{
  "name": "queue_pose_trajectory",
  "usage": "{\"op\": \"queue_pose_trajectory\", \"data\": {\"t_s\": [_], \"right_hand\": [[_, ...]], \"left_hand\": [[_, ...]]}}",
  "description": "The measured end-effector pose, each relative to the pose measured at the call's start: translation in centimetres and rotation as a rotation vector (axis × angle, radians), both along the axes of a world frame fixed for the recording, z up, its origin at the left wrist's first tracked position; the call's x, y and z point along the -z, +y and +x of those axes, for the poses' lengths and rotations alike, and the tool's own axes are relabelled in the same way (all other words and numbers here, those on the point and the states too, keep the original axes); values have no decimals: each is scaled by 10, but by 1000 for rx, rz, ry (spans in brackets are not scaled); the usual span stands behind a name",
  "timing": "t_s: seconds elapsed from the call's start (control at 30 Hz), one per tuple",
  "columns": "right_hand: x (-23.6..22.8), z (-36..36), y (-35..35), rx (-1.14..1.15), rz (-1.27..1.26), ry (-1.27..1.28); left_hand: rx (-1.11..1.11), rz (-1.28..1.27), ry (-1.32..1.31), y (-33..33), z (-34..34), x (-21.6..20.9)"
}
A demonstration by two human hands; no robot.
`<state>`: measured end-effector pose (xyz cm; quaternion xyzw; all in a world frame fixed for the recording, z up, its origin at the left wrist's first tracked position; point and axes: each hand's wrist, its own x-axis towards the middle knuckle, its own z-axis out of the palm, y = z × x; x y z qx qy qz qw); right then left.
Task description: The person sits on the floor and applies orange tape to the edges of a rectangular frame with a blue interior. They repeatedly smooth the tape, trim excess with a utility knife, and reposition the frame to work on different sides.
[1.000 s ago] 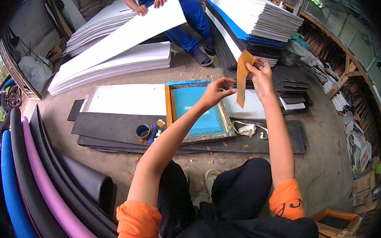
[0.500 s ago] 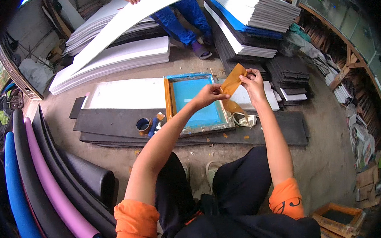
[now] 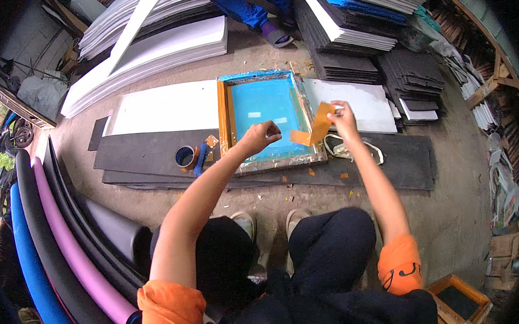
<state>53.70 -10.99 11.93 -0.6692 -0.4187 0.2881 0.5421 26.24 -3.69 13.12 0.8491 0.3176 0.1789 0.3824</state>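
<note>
Right hand point(image 3: 343, 122): pinched a bent, glossy brown tape strip point(image 3: 322, 123) angling toward 8 o'clock | Left hand point(image 3: 262, 136), at 9 o'clock: off the tape it touched earlier, fingers curled, grip uncertain | Below it: wooden frame point(image 3: 224, 113) around a smooth blue panel point(image 3: 267, 98) | Further toward 9: round cup point(image 3: 186, 166), dark inside, contents unclear, on flat black sheets point(image 3: 144, 149)

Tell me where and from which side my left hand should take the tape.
Probably best by its lower free end, coming from the left: the tape bends near the bottom, so that end juts toward the left hand, while the right hand holds the upper part.
</note>
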Motion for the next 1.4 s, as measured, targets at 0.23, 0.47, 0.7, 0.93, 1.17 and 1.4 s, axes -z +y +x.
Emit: {"op": "queue_pose_trajectory", "data": {"t_s": [0.23,0.47,0.7,0.93,1.17,1.4], "right_hand": [[38,-41,7,-89,-41,281],[43,-34,4,-151,16,268],[43,-45,-17,-280,-75,187],[14,-56,-46,-199,-40,-173],[83,-54,-71,-71,-119,-11],[106,-60,-35,55,-143,-258]], "left_hand": [[-167,-544,-507,-1,59,74],[-309,-470,-372,-18,83,67],[-323,-328,-464,-10,66,19],[-330,-90,-459,-6,56,-16],[-513,-192,-221,-16,86,60],[-584,-85,-80,15,125,140]]}}
